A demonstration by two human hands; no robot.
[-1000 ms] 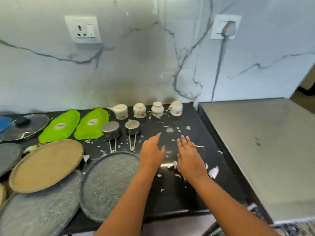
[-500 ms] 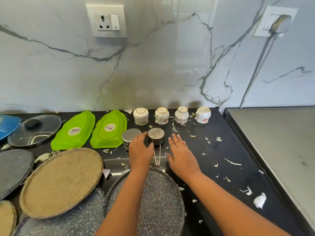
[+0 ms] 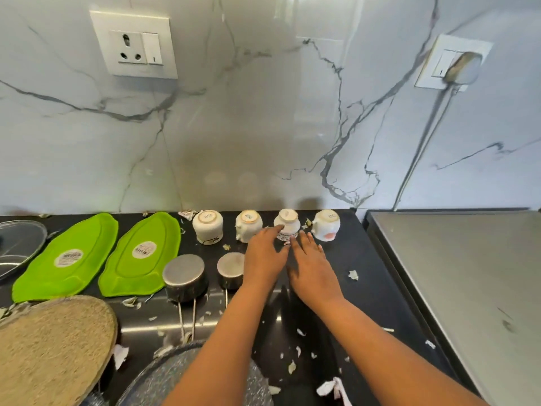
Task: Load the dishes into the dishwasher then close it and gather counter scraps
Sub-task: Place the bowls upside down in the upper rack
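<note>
Several white cups stand upside down in a row by the wall; the third cup (image 3: 288,222) is just beyond my fingertips. My left hand (image 3: 265,256) and my right hand (image 3: 308,263) lie flat and side by side on the black counter (image 3: 363,288), fingers straight, the left fingertips touching that cup's base. Pale scraps (image 3: 353,274) are scattered over the counter, with more scraps (image 3: 292,367) near the front. Two steel measuring cups (image 3: 183,273) sit inverted left of my left hand.
Two green leaf-shaped trays (image 3: 140,256) lie at the left, a glass lid (image 3: 17,247) beyond them. A tan round plate (image 3: 52,347) and a speckled grey pan (image 3: 164,376) sit near the front. A steel surface (image 3: 468,288) adjoins the counter's right side.
Both hands have moved forward and right across the counter, from beside the measuring cups up to the row of white cups. The camera has come closer to the wall.
</note>
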